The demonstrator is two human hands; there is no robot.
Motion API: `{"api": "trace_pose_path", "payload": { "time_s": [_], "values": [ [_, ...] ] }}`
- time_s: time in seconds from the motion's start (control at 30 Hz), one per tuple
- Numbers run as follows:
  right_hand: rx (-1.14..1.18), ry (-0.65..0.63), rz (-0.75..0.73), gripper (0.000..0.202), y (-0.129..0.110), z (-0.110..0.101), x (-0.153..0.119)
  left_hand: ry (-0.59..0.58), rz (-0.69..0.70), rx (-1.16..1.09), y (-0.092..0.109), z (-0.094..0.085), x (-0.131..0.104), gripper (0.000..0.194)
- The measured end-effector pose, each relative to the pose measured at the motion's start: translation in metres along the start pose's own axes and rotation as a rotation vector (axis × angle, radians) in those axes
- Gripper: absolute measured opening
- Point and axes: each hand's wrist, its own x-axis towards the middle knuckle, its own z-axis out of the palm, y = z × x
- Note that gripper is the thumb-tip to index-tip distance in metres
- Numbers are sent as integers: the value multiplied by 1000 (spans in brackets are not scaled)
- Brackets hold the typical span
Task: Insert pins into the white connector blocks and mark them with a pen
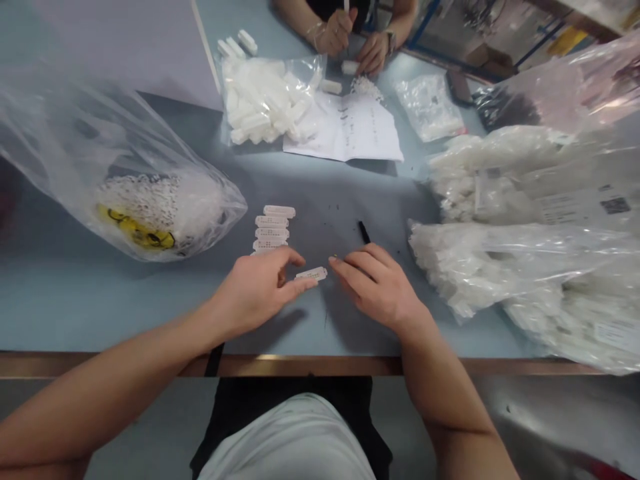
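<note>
My left hand (265, 287) is at the centre, its thumb against a small white strip-shaped part (313, 273) with tiny marks along it. The index finger arches above, apart from the thumb. To the right, my right hand (373, 280) has its fingertips pinched together around a tiny yellowish piece (335, 257), too small to make out. Several similar white strips (271, 233) lie in a stacked column beyond my left hand. A black pen-like tool (364, 232) lies just past my right hand, partly hidden by it.
A clear bag of small white pieces (165, 207) lies at left. Beyond are a bag of white blocks (265, 100) and a paper sheet (345, 130). Large plastic bags (525, 253) fill the right side. Another person's hands (337, 33) work across the table (125, 307).
</note>
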Motion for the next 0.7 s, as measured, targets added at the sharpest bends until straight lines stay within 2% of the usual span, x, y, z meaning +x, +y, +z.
{"api": "trace_pose_path", "payload": {
  "time_s": [0.17, 0.27, 0.4, 0.57, 0.7],
  "values": [
    [129, 205, 65, 31, -11, 3, 4, -113, -183, -1022, 10, -3, 2, 31],
    [198, 283, 95, 31, -19, 5, 8, -103, -248, -1365, 10, 3, 3, 25],
    [172, 297, 63, 28, -27, 8, 11, -117, -299, -1490, 9, 8, 2, 28],
    [18, 144, 14, 26, -40, 11, 13, -143, -329, -1532, 13, 11, -1, 32],
    [-29, 86, -34, 23, -51, 9, 16, -200, -306, -1558, 16, 12, -4, 37]
  ]
}}
